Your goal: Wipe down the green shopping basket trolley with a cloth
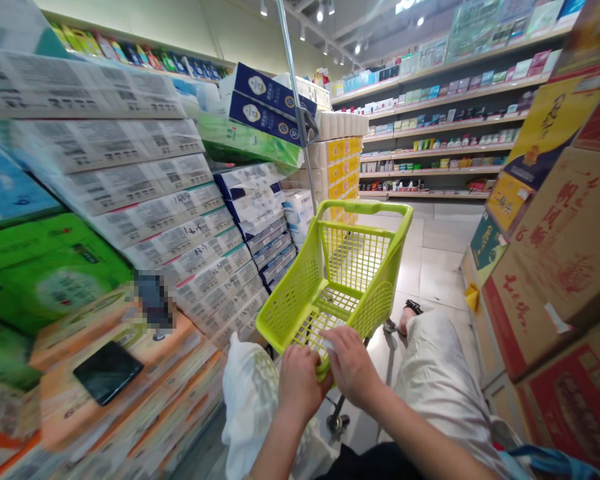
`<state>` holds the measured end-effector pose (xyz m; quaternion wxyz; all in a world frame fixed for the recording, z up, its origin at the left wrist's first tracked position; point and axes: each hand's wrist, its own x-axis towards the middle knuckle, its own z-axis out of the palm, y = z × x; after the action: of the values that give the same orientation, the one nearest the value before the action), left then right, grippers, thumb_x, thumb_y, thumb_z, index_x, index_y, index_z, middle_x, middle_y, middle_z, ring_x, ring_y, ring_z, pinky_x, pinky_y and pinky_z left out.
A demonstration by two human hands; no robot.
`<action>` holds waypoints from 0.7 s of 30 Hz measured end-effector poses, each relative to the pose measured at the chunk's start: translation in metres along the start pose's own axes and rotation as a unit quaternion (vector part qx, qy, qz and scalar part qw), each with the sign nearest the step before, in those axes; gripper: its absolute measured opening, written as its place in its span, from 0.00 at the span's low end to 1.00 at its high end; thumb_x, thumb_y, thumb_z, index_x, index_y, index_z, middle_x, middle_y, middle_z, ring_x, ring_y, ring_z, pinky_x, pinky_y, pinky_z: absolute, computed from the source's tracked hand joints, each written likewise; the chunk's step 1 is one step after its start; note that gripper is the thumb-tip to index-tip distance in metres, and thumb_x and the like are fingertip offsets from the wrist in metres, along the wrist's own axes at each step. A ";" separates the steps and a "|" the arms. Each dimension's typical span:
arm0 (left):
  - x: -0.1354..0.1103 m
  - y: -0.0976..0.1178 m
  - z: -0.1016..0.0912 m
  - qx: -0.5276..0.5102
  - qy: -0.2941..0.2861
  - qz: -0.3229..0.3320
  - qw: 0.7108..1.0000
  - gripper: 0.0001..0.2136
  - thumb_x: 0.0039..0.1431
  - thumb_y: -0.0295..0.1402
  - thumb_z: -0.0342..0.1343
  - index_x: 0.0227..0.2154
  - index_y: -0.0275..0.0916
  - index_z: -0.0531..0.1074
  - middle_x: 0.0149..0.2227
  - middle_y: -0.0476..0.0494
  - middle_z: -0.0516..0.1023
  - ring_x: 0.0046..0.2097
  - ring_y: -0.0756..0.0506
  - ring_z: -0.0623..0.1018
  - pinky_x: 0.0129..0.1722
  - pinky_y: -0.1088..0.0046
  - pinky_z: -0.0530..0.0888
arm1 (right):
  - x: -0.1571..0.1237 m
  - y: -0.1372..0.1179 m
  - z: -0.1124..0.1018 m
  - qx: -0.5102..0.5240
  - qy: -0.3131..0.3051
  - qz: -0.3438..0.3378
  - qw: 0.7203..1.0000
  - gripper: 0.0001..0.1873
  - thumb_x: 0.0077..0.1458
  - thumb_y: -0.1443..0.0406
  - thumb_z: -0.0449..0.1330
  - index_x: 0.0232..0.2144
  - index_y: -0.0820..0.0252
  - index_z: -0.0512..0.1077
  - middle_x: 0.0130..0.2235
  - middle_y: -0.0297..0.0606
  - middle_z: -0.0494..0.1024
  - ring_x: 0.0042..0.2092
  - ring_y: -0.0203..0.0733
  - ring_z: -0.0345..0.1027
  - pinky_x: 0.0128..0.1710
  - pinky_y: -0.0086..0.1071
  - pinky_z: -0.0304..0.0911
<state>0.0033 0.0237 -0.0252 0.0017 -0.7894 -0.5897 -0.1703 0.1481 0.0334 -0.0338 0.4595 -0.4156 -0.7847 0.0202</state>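
A yellow-green plastic shopping cart point(390, 267) stands in front of my knees, its perforated basket facing me and holding nothing I can make out. My left hand point(301, 381) is closed around the cart's near rim, with the fingers curled over the edge. Beside it, my right hand point(351, 365) is bent over the same rim. A small whitish piece, perhaps cloth or tissue, shows under its fingertips, too blurred to name for certain. Both hands are close together, nearly touching.
Tissue packs are stacked on the left point(180, 233). A dark phone point(109, 372) lies on orange packs, near a pixelated patch. A white plastic bag point(250, 393) hangs by my left leg. Cardboard cartons point(565, 247) line the right, a metal pole point(293, 73) rises behind the cart, and stocked shelves point(440, 120) stand beyond.
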 end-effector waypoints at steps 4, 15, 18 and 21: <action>-0.002 -0.003 0.000 0.003 0.010 -0.007 1.000 0.01 0.47 0.28 0.57 0.26 0.38 0.72 0.30 0.43 0.74 0.37 0.41 0.72 0.42 0.62 0.67 | -0.010 -0.017 0.004 0.023 -0.044 -0.069 0.996 0.23 0.58 0.74 0.48 0.55 0.58 0.64 0.43 0.41 0.74 0.45 0.44 0.66 0.50 0.42 0.63; 0.000 -0.001 -0.001 0.000 0.021 0.009 1.000 0.07 0.50 0.37 0.60 0.23 0.39 0.72 0.28 0.44 0.73 0.36 0.41 0.71 0.41 0.61 0.67 | 0.008 0.022 0.002 -0.038 0.042 0.046 0.997 0.20 0.59 0.72 0.48 0.53 0.60 0.64 0.46 0.44 0.72 0.50 0.46 0.64 0.52 0.46 0.62; -0.002 -0.005 0.002 0.001 0.027 0.008 1.000 0.04 0.48 0.33 0.59 0.24 0.39 0.72 0.29 0.43 0.73 0.36 0.41 0.72 0.41 0.61 0.67 | -0.008 -0.005 0.009 -0.002 0.000 -0.012 1.000 0.22 0.58 0.73 0.48 0.55 0.58 0.64 0.46 0.43 0.73 0.50 0.44 0.65 0.55 0.45 0.60; -0.003 -0.008 0.002 0.001 0.031 0.006 0.999 0.03 0.46 0.32 0.60 0.25 0.39 0.72 0.30 0.43 0.74 0.36 0.41 0.72 0.42 0.61 0.67 | -0.013 -0.012 0.009 0.014 -0.028 -0.066 0.997 0.24 0.58 0.74 0.48 0.56 0.58 0.63 0.45 0.41 0.73 0.50 0.43 0.65 0.56 0.44 0.58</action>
<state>-0.0047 0.0237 -0.0299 0.0222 -0.7870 -0.5853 -0.1941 0.1365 0.0196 -0.0434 0.4436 -0.3557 -0.8225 0.0128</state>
